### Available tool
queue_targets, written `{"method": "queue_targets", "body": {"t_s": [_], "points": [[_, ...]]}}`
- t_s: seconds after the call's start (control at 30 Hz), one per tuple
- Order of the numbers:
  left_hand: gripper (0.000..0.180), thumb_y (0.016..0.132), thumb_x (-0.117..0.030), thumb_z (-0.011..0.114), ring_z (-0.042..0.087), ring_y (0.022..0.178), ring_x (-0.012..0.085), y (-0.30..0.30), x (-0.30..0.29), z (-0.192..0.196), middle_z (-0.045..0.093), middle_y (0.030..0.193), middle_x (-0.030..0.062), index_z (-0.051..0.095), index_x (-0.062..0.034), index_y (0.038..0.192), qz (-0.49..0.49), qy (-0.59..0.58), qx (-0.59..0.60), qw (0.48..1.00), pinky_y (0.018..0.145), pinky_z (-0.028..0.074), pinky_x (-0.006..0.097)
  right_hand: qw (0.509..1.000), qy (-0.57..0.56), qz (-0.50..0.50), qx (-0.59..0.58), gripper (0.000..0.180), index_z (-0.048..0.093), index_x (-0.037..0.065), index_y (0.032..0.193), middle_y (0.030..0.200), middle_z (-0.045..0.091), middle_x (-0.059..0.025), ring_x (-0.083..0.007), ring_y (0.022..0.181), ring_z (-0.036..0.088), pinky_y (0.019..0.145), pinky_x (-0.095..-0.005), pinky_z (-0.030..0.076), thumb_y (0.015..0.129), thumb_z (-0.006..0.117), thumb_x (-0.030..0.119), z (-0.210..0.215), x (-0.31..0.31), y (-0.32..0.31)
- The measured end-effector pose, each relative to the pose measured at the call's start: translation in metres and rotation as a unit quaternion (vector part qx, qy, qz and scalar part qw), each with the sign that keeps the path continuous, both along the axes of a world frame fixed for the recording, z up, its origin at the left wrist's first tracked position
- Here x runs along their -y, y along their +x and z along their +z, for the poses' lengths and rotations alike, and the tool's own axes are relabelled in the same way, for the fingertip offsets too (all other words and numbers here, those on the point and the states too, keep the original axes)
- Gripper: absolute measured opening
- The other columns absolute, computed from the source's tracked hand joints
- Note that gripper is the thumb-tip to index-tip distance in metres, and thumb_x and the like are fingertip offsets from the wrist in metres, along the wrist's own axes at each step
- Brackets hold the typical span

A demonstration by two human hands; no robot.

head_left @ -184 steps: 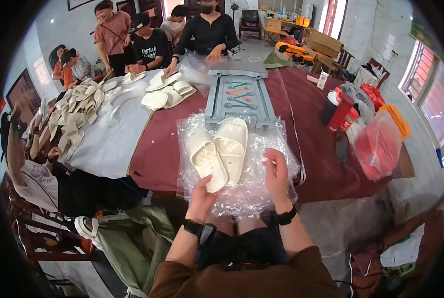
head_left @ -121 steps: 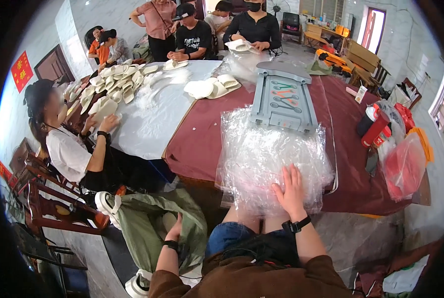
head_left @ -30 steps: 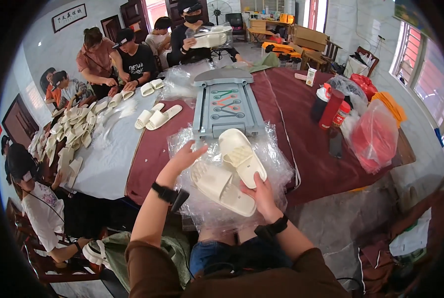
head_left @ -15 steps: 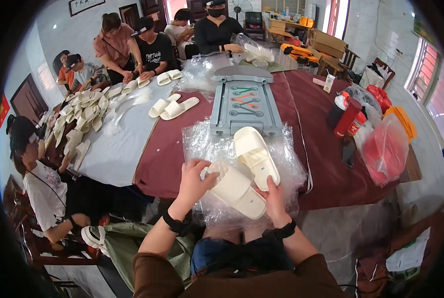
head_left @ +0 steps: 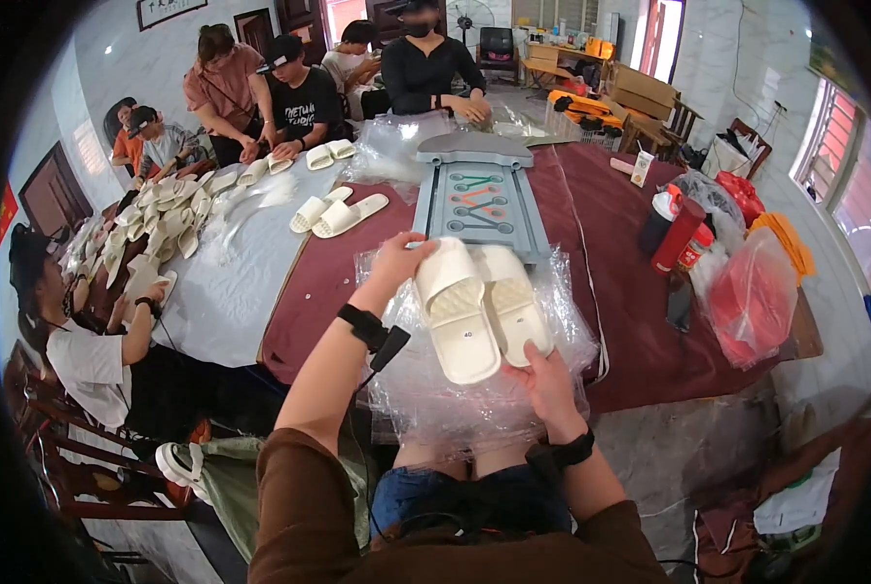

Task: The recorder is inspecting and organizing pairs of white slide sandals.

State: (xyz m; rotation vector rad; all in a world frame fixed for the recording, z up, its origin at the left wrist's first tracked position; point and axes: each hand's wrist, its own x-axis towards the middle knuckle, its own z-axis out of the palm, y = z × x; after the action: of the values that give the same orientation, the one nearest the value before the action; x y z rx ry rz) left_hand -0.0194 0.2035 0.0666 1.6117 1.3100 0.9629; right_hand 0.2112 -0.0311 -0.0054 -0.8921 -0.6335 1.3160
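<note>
Two cream slippers are held side by side above clear plastic bags, toes pointing away from me. My left hand (head_left: 404, 261) grips the left slipper (head_left: 463, 336) near its toe, thumb over the edge. At the heel of the right slipper (head_left: 509, 292), my right hand (head_left: 540, 378) pinches with thumb on top and fingers beneath. The left slipper partly overlaps the right one. Beneath them a stack of clear plastic bags (head_left: 396, 380) spreads over the table edge and my lap. Just beyond stands a grey folding board (head_left: 479, 204) with green, orange and dark markings.
Another slipper pair (head_left: 338, 214) lies left of the board. A slipper pile (head_left: 158, 219) covers the far left, where several people work. On the right are a red bottle (head_left: 679, 234), a phone (head_left: 680, 304) and a red plastic bag (head_left: 752, 302). Dark red cloth (head_left: 309, 321) covers the table.
The left slipper has been turned upright, its toe now pointing away, and brought alongside the right one. My left hand has moved forward to its toe. The masked person across has lowered their hands.
</note>
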Motion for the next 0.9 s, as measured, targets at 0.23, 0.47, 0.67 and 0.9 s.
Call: {"method": "queue_targets", "body": {"t_s": [0.23, 0.47, 0.67, 0.9], "points": [[0.090, 0.084, -0.051, 0.079, 0.052, 0.126, 0.0541, 0.000, 0.106, -0.055, 0.048, 0.141, 0.0372, 0.043, 0.0017, 0.146, 0.032, 0.213, -0.206, 0.954, 0.104, 0.045, 0.054, 0.991, -0.077, 0.069, 0.091, 0.048, 0.042, 0.002, 0.147, 0.131, 0.061, -0.0149, -0.0226, 0.102, 0.069, 0.081, -0.0342, 0.060, 0.104, 0.057, 0.016, -0.017, 0.019, 0.008], [0.129, 0.068, -0.047, 0.092, 0.044, 0.134, 0.0578, -0.012, 0.184, -0.058, 0.016, 0.160, 0.0414, 0.013, -0.0097, 0.163, -0.060, 0.190, -0.262, 0.944, 0.107, 0.046, 0.052, 0.822, -0.024, 0.042, 0.567, 0.057, 0.050, 0.000, 0.144, 0.086, 0.069, -0.0125, -0.0188, 0.071, 0.067, 0.066, -0.0307, 0.053, 0.094, 0.072, 0.019, 0.045, 0.065, 0.023], [0.133, 0.063, -0.053, 0.093, 0.048, 0.129, 0.0604, -0.016, 0.183, -0.067, 0.026, 0.151, 0.0481, 0.016, -0.0151, 0.164, -0.071, 0.187, -0.248, 0.948, 0.105, 0.047, 0.053, 0.769, 0.118, 0.065, 0.625, 0.046, 0.065, 0.003, 0.128, 0.084, 0.071, -0.0140, -0.0251, 0.071, 0.068, 0.068, -0.0361, 0.053, 0.091, 0.075, 0.028, 0.066, -0.002, 0.022], [0.130, 0.068, -0.053, 0.091, 0.051, 0.131, 0.0528, -0.020, 0.173, -0.067, 0.046, 0.146, 0.0371, 0.013, -0.0126, 0.164, -0.095, 0.142, -0.254, 0.952, 0.105, 0.048, 0.052, 0.645, 0.065, 0.100, 0.755, 0.043, 0.073, 0.001, 0.097, 0.088, 0.074, -0.0188, -0.0367, 0.082, 0.072, 0.074, -0.0464, 0.056, 0.090, 0.070, 0.043, 0.031, -0.091, -0.031]]}}
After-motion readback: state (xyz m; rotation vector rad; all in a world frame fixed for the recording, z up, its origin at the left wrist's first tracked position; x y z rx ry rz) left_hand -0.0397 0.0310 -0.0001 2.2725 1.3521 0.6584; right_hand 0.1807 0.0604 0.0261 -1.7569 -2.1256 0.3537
